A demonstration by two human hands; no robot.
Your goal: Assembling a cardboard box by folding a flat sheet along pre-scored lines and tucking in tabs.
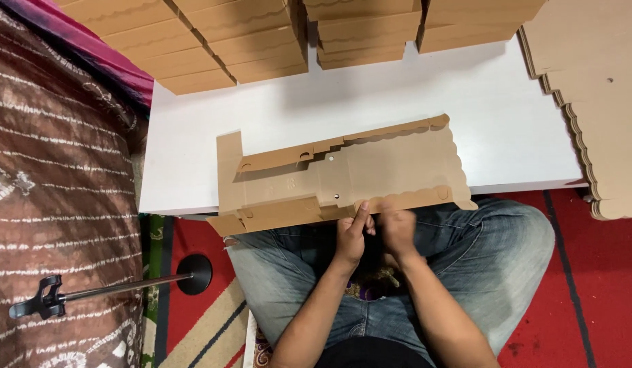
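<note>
**Both hands at the near edge of a flat box blank**

On the white table (pixel 193 136), overhanging its near edge above the person's lap, lies a die-cut cardboard box blank (pixel 370 170) with scalloped side flaps partly raised. Left hand (pixel 352 235) pinches the blank's near flap, thumb pressed up against the cardboard and fingers curled beneath. Right hand (pixel 396 228) sits just beside it, touching the same flap; its fingers are curled together, though what exactly they grip I cannot tell. Beyond the blank, stacks of folded cardboard boxes (pixel 234 41) line the far side of the table. A pile of flat blanks (pixel 595 102) rests at right. Red carpet (pixel 595 286) lies underneath, and a black stand (pixel 112 289) lies at left.
</note>
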